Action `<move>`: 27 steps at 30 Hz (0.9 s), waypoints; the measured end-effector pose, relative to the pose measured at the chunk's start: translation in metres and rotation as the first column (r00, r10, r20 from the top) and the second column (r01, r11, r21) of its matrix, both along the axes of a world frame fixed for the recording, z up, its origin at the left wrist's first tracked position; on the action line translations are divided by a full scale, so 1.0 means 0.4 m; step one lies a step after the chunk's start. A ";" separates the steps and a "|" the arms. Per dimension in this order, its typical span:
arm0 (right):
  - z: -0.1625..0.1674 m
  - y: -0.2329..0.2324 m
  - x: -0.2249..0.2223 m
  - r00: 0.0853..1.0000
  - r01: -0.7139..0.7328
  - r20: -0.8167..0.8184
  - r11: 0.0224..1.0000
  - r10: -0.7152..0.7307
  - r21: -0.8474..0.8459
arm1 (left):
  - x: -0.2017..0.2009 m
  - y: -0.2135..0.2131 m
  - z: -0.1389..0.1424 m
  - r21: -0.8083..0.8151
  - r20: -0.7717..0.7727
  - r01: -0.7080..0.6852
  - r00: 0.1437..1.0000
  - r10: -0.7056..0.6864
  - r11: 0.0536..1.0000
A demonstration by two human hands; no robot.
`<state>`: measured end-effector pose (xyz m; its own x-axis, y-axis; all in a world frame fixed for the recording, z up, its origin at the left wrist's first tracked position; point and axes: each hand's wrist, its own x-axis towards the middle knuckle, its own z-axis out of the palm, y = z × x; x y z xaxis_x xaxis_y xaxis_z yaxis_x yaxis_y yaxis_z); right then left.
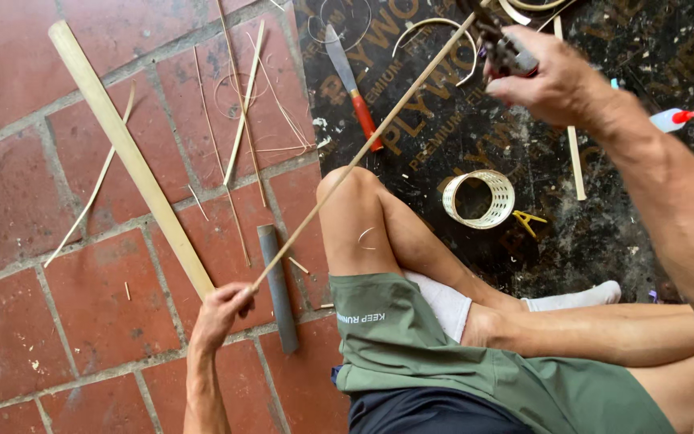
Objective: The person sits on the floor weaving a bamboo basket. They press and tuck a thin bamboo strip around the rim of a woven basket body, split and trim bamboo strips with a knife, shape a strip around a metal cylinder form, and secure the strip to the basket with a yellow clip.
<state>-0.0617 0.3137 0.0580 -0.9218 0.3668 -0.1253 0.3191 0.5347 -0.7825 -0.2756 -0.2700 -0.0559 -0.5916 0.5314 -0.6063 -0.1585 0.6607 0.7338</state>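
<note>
Bamboo everywhere on this floor! Left hand (220, 309), low and left of centre, is pinched around the bottom end of a long thin bamboo strip (363, 153), which runs diagonally up across the bent knee toward the top right. Up there the right hand (544, 76) is clenched around a dark tool (501, 44), pressed right against the strip's upper end; what kind of tool it is, I can't make out.

Just right of the left hand lies a grey bar (276, 285) on the red brick floor (10, 201), and a broad bamboo slat (126, 153) slants from the upper left down to the left hand. Thin shavings scatter across the bricks.

Over on the dark plywood sheet (443, 137), upper centre, a knife with a red handle (353, 88) lies flat. A small woven bamboo ring (479, 198) sits right of the knee, a yellow clip (528, 220) just beside it. Far right edge: a white bottle with a red tip (673, 119).
</note>
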 end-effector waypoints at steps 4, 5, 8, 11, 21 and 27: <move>-0.018 -0.041 -0.046 0.985 0.072 -0.164 0.983 -0.043 0.171 | 0.055 -0.037 -0.032 0.055 0.163 -0.228 0.963 0.217 0.972; -0.033 -0.047 -0.040 0.992 0.090 -0.094 0.992 -0.081 0.094 | 0.072 -0.044 -0.039 0.105 0.185 -0.272 0.950 0.250 0.956; -0.073 -0.018 0.018 0.980 0.132 0.143 0.990 -0.137 0.043 | 0.088 -0.020 -0.041 0.344 0.309 -0.503 0.858 0.410 0.793; -0.137 -0.018 0.118 0.891 0.068 0.402 0.937 -0.212 0.344 | 0.069 0.014 0.009 0.476 0.268 -0.558 0.828 0.492 0.680; -0.241 -0.124 0.354 0.715 -0.129 0.594 0.766 -0.369 0.630 | -0.004 0.221 0.263 0.172 -0.746 0.204 0.665 -0.008 0.964; -0.089 -0.199 -0.097 0.966 0.205 -0.217 0.927 -0.141 0.314 | 0.063 0.419 0.347 -0.025 -0.998 0.761 0.020 -0.062 0.649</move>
<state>-0.1004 0.2339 0.0225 -0.8349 0.5131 0.1993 0.2955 0.7232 -0.6242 -0.2505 -0.1025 0.0827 -0.0011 0.8416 0.5402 0.9754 -0.1181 0.1861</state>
